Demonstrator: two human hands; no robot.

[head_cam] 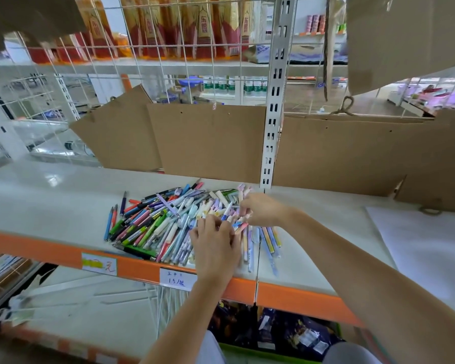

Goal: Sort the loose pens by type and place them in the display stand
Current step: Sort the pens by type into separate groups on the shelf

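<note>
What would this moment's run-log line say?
phase: sorting | left hand: on pen pile | right hand: pinching pastel pens | display stand: unseen

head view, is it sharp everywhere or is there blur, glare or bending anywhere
Head view: the pen pile and both hands, left hand and right hand, are fairly sharp; the corners are soft, notably the cardboard at top right; the wide lens bows the orange shelf edge; a bright glare patch sits on the white shelf surface at left.
</note>
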